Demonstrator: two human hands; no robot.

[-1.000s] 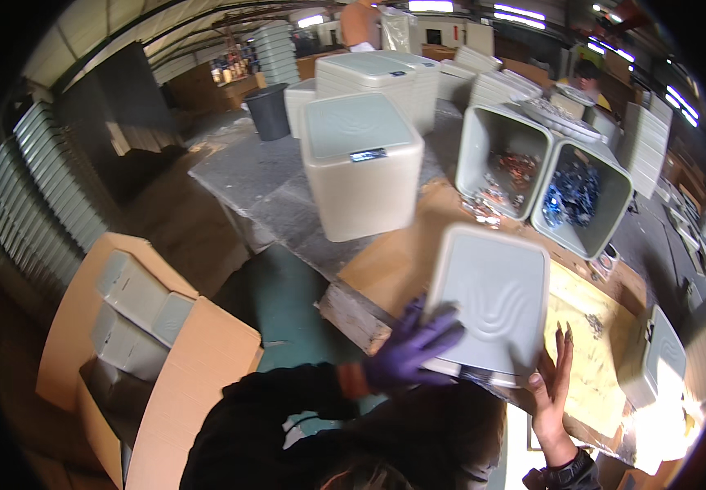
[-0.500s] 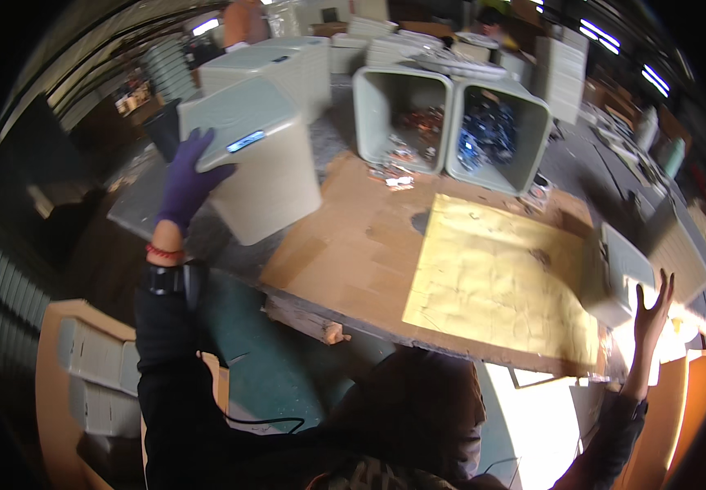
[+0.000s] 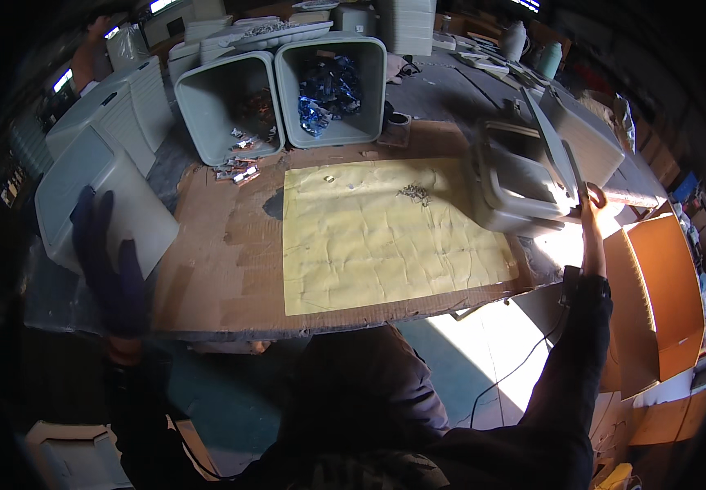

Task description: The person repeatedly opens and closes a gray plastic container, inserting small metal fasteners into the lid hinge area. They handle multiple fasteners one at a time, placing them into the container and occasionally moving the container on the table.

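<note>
A thin light grey lid-like panel (image 3: pixel 551 143) stands tilted on edge at the right of the table. My right hand (image 3: pixel 592 214), bare, is closed on its lower near end. Just left of the panel, a pale grey rectangular lid or frame (image 3: pixel 525 173) lies on top of a grey bin-like piece. My left hand (image 3: pixel 112 265), in a purple glove, has its fingers stretched out beside a pale grey bin (image 3: pixel 136 214) with a rounded top. The glove overlaps the bin in view, so I cannot tell whether they touch.
A yellow sheet (image 3: pixel 386 245) with a small pile of metal bits (image 3: pixel 415 194) lies on cardboard (image 3: pixel 214 269). Behind are two tipped bins, one with blue pieces (image 3: pixel 328 90), one with copper-coloured pieces (image 3: pixel 259 106). An orange-brown carton (image 3: pixel 672 286) stands right.
The view has swung right, so the table's things sit further left. My right hand, open before, has closed on the grey panel, now raised on edge. My left hand has come lower beside the bin.
</note>
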